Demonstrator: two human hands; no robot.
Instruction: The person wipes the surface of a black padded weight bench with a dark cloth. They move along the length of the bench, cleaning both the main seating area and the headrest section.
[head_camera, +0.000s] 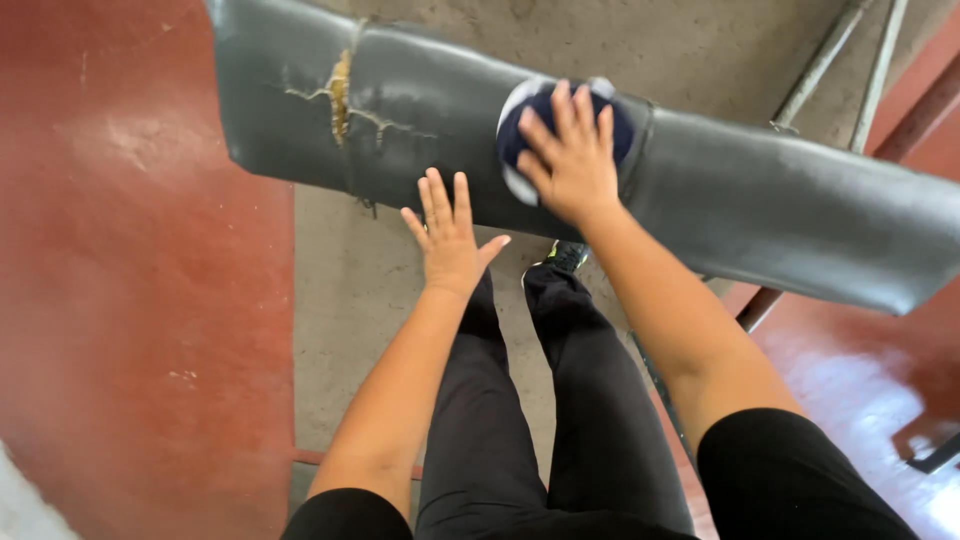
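Observation:
A long dark grey padded bench cushion runs across the top of the head view, with a torn, cracked patch near its left end. My right hand presses flat on a dark blue and white cloth lying on the cushion's middle. My left hand is spread with fingers apart, its fingertips at the cushion's near edge, holding nothing.
My legs in black trousers stand on a grey concrete strip. Red painted floor lies left and right. Metal frame bars rise at the upper right behind the cushion.

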